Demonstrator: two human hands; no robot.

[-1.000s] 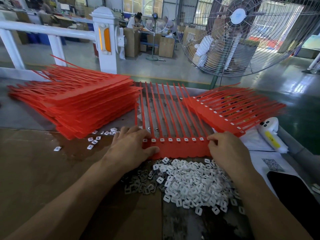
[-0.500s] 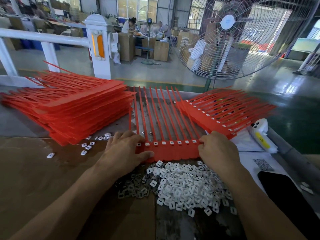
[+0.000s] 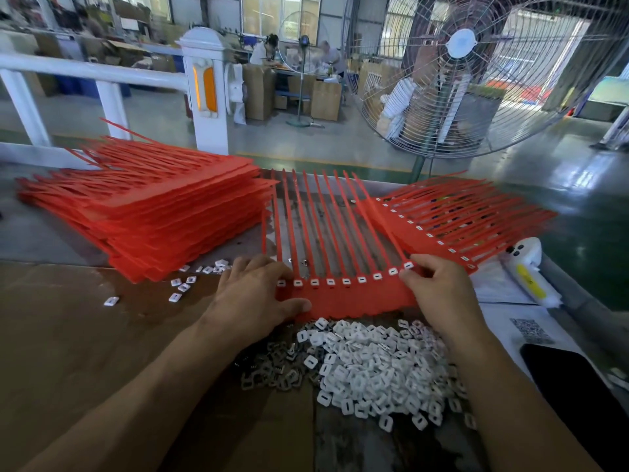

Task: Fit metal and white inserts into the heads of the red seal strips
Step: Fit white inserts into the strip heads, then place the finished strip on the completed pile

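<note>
A red seal strip sheet (image 3: 347,294) lies in front of me, its tails pointing away and a row of white inserts set in its heads. My left hand (image 3: 252,298) holds its left end, thumb along the near edge. At the right end my right hand (image 3: 439,294) grips the sheet, fingertips by the last head. The right end is raised a little. Below lies a heap of white inserts (image 3: 381,366) with darker metal inserts (image 3: 272,369) at its left.
A thick stack of red strip sheets (image 3: 146,216) lies at the left, a smaller fitted stack (image 3: 452,219) at the right. Loose white inserts (image 3: 183,284) are scattered near the left stack. A white device (image 3: 527,270), a black phone (image 3: 575,386) and a big fan (image 3: 476,73) are on the right.
Both hands have stayed on the ends of the sheet. Its right end has lifted and turned slightly towards the right stack.
</note>
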